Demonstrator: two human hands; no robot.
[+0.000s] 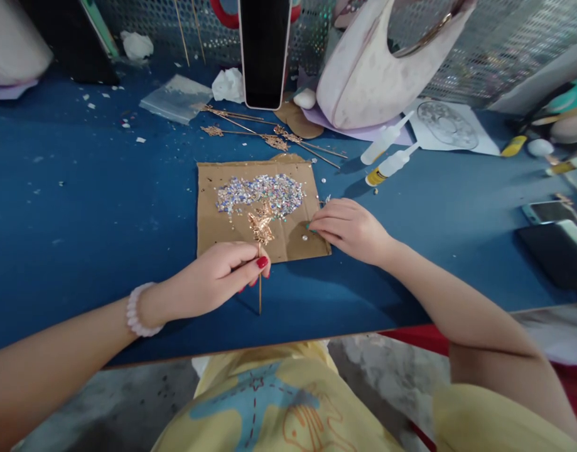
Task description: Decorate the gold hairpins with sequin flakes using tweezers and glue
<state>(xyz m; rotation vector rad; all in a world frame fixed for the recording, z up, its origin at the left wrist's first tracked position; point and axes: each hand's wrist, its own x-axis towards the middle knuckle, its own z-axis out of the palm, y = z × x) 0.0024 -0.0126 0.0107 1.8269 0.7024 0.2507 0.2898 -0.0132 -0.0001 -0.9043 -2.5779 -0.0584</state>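
My left hand (222, 276) pinches the thin stem of a gold hairpin (261, 225), whose leafy ornamental head points away from me over the cardboard sheet (288, 246). On the far half of the cardboard lies a spread of small sparkling rhinestones (262, 191). My right hand (351, 229) rests at the cardboard's right edge with its fingers pressed together. Something small and greenish shows at its fingertips, too small to make out. A single clear stone (304, 238) lies just left of that hand.
Several more gold hairpins (276, 141) lie beyond the cardboard. Two glue bottles (387, 166) stand or lean at the right, before a white handbag (363, 75). A phone (264, 53) is upright at the back. A dark wallet (554, 254) lies far right.
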